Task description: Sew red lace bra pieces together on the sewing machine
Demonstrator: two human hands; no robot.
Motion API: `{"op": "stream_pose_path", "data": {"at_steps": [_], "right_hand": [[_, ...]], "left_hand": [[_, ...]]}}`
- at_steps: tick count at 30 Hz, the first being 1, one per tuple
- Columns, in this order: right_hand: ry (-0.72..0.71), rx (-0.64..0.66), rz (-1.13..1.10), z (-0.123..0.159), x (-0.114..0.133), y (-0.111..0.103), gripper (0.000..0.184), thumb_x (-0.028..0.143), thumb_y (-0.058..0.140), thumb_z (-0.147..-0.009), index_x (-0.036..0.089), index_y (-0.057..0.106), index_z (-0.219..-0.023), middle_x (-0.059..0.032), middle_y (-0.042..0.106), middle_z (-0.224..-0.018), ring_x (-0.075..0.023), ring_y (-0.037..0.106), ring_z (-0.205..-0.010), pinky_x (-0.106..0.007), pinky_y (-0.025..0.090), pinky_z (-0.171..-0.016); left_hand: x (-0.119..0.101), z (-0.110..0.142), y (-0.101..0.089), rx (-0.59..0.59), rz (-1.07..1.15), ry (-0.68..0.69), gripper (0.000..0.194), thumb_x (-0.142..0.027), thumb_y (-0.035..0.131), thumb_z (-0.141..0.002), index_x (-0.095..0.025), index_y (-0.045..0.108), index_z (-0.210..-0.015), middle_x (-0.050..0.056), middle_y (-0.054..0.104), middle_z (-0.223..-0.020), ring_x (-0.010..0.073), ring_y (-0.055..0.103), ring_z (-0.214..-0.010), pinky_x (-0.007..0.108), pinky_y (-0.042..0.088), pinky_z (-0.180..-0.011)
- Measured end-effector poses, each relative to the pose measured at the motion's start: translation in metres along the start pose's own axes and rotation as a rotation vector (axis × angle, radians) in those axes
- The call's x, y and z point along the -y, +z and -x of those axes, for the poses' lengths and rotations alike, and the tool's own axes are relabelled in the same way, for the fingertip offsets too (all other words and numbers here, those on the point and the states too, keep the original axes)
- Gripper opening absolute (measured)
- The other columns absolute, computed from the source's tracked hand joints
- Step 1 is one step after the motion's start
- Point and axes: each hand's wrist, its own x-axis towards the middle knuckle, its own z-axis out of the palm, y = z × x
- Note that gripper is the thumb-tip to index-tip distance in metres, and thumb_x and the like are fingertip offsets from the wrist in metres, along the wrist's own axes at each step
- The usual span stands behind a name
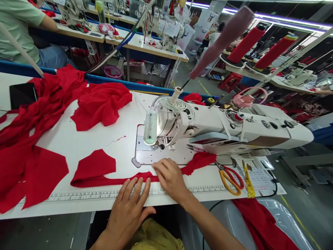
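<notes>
A long red fabric strip (104, 178) lies along the front of the white sewing table (85, 139), running right under the sewing machine (221, 128). My left hand (130, 205) rests flat on the table edge, fingers spread, fingertips touching the strip. My right hand (169, 175) presses down on the strip just in front of the needle plate (151, 152), fingers curled together on the cloth. A printed ruler (104, 195) runs along the table's front edge under both hands.
Piles of red cut pieces (52, 104) cover the table's left. Yellow-handled scissors (230, 177) and a yellow tape measure (248, 182) lie right of my hands. Red thread cones (260, 41) stand behind the machine. Another person (23, 31) sits at the far-left table.
</notes>
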Motion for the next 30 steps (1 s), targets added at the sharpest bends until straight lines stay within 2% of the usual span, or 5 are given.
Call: {"op": "stream_pose_path", "data": {"at_steps": [6, 14, 18, 25, 30], "right_hand": [[0.099, -0.173, 0.139, 0.0, -0.022, -0.012, 0.028, 0.011, 0.045, -0.098, 0.02, 0.069, -0.106, -0.0084, 0.066, -0.095, -0.0228, 0.056, -0.087, -0.036, 0.043, -0.077], [-0.109, 0.235, 0.018, -0.019, 0.008, -0.011, 0.013, 0.019, 0.06, -0.095, 0.021, 0.06, -0.082, -0.001, 0.061, -0.085, -0.018, 0.051, -0.082, -0.03, 0.038, -0.074], [-0.109, 0.102, 0.337, -0.022, -0.01, -0.007, 0.015, 0.011, 0.056, -0.092, 0.019, 0.057, -0.079, -0.0036, 0.059, -0.08, -0.02, 0.048, -0.078, -0.032, 0.034, -0.073], [0.254, -0.202, 0.555, -0.01, -0.048, -0.038, 0.023, 0.009, 0.04, -0.097, 0.011, 0.063, -0.092, -0.016, 0.059, -0.089, -0.0296, 0.048, -0.088, -0.04, 0.032, -0.075], [-0.118, -0.1, 0.072, 0.01, -0.006, -0.031, 0.034, 0.003, 0.039, -0.095, 0.019, 0.064, -0.112, -0.0094, 0.062, -0.103, -0.0217, 0.054, -0.093, -0.034, 0.044, -0.079]], "left_hand": [[0.004, 0.0, -0.004, -0.007, 0.004, 0.007, 0.059, -0.058, 0.049, -0.096, -0.021, 0.055, -0.142, 0.011, 0.064, -0.13, 0.0291, 0.058, -0.118, 0.045, 0.033, -0.111], [0.01, 0.001, -0.005, -0.023, 0.017, 0.052, 0.06, -0.059, 0.046, -0.096, -0.02, 0.056, -0.14, 0.012, 0.065, -0.129, 0.0287, 0.057, -0.117, 0.044, 0.033, -0.109], [0.01, -0.001, -0.008, -0.048, 0.046, 0.026, 0.052, -0.056, 0.045, -0.099, -0.023, 0.059, -0.137, 0.009, 0.068, -0.125, 0.0261, 0.059, -0.115, 0.042, 0.034, -0.108], [0.009, -0.003, -0.014, -0.077, 0.096, 0.016, 0.05, -0.053, 0.043, -0.1, -0.021, 0.06, -0.135, 0.009, 0.069, -0.123, 0.0267, 0.06, -0.113, 0.043, 0.037, -0.104], [0.018, -0.008, -0.021, -0.097, 0.191, 0.044, 0.037, -0.03, 0.051, -0.101, -0.011, 0.059, -0.132, 0.012, 0.068, -0.123, 0.0267, 0.058, -0.118, 0.042, 0.042, -0.104]]}}
